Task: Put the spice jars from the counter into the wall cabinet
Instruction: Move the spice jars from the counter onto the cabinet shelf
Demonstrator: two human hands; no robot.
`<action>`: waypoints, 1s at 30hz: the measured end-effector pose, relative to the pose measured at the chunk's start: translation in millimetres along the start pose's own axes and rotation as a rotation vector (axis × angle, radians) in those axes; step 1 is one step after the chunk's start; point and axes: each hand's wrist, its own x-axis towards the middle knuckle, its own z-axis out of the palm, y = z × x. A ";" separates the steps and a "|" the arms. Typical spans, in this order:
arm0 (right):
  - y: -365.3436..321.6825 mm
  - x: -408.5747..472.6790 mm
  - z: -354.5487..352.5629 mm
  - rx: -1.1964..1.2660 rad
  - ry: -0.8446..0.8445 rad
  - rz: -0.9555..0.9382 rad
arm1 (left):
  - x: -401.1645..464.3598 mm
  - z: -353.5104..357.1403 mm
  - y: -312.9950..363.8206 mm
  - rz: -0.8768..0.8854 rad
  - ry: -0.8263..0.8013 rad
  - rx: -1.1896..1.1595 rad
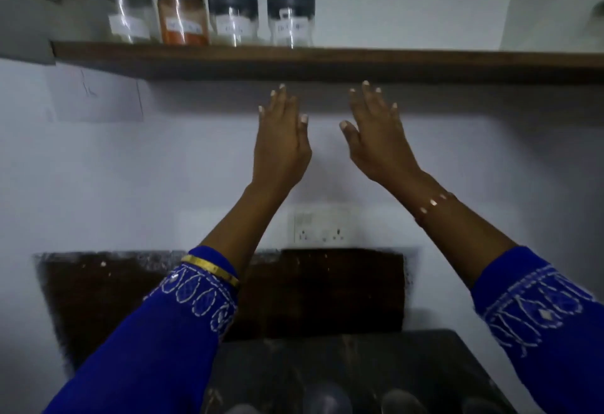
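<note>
- Spice jars: four stand in a row on the wooden shelf [359,60] of the wall cabinet at my eleven o'clock: a steel-lidded clear jar [125,11], a steel-lidded jar of orange powder [183,14], and two black-lidded jars [232,16] [290,17], labels facing out.
- My left hand [281,138] hangs just under the shelf edge, fingers straight and loosely spread, holding nothing.
- My right hand [376,138] is the same at one o'clock, palm turned inward, empty, with a thin bracelet [431,204] on the wrist.
- Down at six o'clock, on the dark worktop [327,364], I make out blurred rounded tops [327,397] that may be more jars; too dim to be sure.
- I judge my next step is to go down for another jar, if those are jars.
- To do it well, I should take each jar round its body, not by the lid, and lift it upright.
- I should set it at the open end of the row, past the right black-lidded jar, clearing the shelf lip before lowering.
- I should turn its label outward and avoid nudging the neighbours.
</note>
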 end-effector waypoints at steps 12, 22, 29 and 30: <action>85.2 -245.8 45.0 0.276 -0.246 0.470 | -211.3 68.5 46.6 -0.243 -0.359 -0.390; 125.1 -391.0 69.3 0.388 -0.320 0.892 | -335.4 114.3 95.2 -0.406 -0.781 -0.512; 145.6 -425.9 75.2 0.316 -0.435 0.953 | -377.5 121.6 115.3 -0.503 -0.952 -0.540; 149.2 -428.2 77.3 0.320 -0.444 0.966 | -380.7 122.2 117.8 -0.511 -0.967 -0.533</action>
